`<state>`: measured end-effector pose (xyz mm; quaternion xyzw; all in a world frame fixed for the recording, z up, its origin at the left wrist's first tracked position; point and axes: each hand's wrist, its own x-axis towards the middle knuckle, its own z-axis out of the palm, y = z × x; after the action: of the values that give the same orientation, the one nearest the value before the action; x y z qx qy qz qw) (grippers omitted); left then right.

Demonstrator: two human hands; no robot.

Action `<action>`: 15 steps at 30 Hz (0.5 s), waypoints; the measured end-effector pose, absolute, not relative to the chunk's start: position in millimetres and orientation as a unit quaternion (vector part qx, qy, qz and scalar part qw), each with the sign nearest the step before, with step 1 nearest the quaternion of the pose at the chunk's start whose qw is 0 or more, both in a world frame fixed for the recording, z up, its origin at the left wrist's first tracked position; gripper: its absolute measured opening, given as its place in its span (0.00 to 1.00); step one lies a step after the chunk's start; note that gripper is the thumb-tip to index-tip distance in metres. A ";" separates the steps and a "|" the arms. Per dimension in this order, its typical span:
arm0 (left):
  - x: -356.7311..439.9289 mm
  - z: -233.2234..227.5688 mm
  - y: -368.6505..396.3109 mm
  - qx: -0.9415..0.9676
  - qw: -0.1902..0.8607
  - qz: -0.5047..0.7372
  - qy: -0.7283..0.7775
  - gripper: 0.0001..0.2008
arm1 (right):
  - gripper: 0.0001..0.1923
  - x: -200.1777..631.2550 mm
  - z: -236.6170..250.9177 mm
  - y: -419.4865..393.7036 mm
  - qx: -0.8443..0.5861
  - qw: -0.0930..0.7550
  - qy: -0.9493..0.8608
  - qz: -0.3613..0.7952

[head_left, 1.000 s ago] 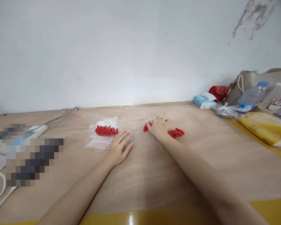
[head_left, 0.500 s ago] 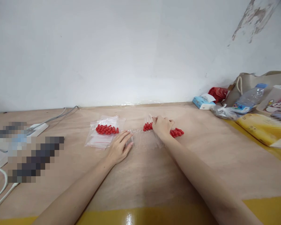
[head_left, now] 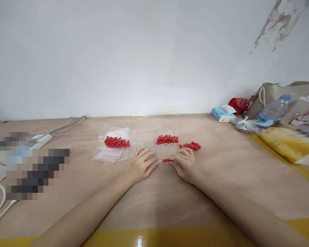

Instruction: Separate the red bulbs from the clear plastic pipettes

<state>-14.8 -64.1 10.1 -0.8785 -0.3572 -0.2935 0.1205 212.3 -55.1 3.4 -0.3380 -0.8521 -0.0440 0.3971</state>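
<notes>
Tabletop: two hands pinch one red-capped tube.

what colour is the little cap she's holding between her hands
Red: the cap, pinched between left hand and right hand, head view.

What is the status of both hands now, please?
Left hand and right hand pinch one red-capped tube together. Clear tubes lie behind. Nothing blocks.

Makeshift workshop, papered worktable, peeling white wall, piece-work bags
</notes>
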 end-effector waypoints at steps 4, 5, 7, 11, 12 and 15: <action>-12.8 8.4 -63.6 -0.882 0.099 -0.301 -0.349 0.07 | 0.07 205.4 2.0 -49.0 -0.332 0.397 -0.854 -0.058; -13.0 8.6 -63.6 -0.883 0.096 -0.300 -0.349 0.07 | 0.08 204.3 2.1 -48.4 -0.331 0.392 -0.856 -0.068; -13.4 9.2 -64.0 -0.883 0.094 -0.297 -0.350 0.07 | 0.09 203.1 2.2 -48.3 -0.326 0.388 -0.857 -0.094; -13.2 10.6 -66.4 -0.880 0.098 -0.301 -0.353 0.07 | 0.07 203.3 1.7 -50.8 -0.319 0.394 -0.852 -0.129; -13.2 10.9 -67.2 -0.879 0.096 -0.301 -0.357 0.07 | 0.08 203.5 1.6 -51.5 -0.319 0.394 -0.852 -0.129; -13.5 11.4 -69.0 -0.876 0.087 -0.299 -0.367 0.08 | 0.09 204.1 1.8 -53.1 -0.320 0.384 -0.858 -0.120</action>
<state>-13.5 -69.0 11.4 -0.8764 -0.3671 -0.2990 0.0874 204.1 -53.1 1.8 -0.3203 -0.8577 -0.1203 0.3839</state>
